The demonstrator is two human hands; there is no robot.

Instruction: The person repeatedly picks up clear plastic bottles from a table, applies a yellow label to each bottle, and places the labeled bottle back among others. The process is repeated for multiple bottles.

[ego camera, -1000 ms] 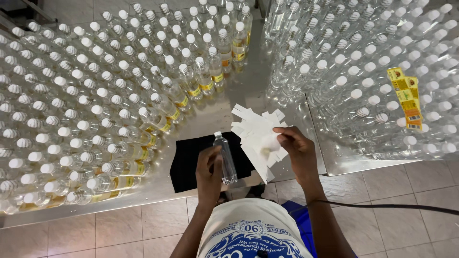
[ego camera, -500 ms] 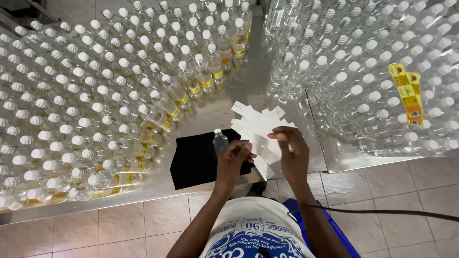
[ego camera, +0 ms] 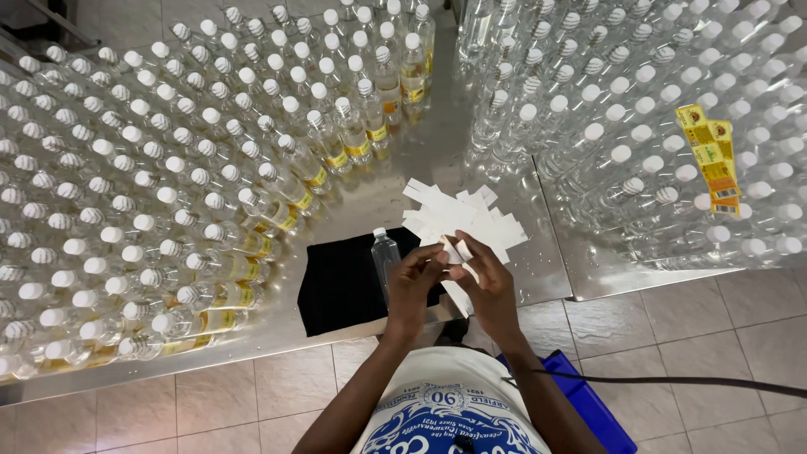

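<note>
Many bottles (ego camera: 252, 244) left of the hands with yellow labels on; many more bottles (ego camera: 639, 126) up and right of the hands, bare. Lots left to do, it seems. One bare bottle (ego camera: 386, 256) lying on a black cloth (ego camera: 345, 286), just left of the left hand (ego camera: 414, 282). Left hand curled, fingertips pinching a white strip (ego camera: 454, 250). Right hand (ego camera: 486, 286) curled too, pinching the same strip. Pile of white strips (ego camera: 458, 214) just above both hands.
</note>
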